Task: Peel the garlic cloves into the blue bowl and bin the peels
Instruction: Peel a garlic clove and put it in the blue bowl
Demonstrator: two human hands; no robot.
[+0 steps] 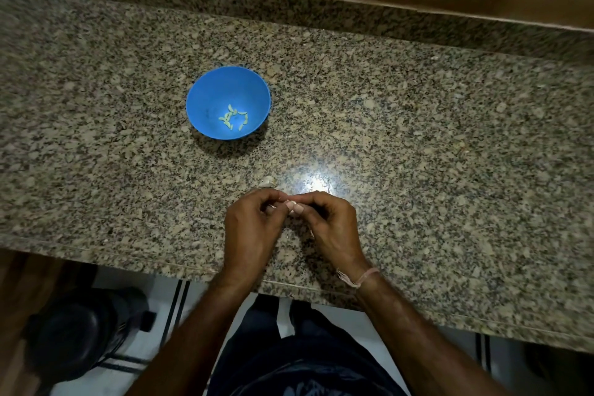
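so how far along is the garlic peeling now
Partly done. A handful of peeled pale garlic cloves already lie in the round blue plastic bowl. In hand: the left hand and right hand pinch a small clove between them over the speckled granite counter. Left: a pale garlic piece beyond the hands, clove or peel unclear, and binning the peels.
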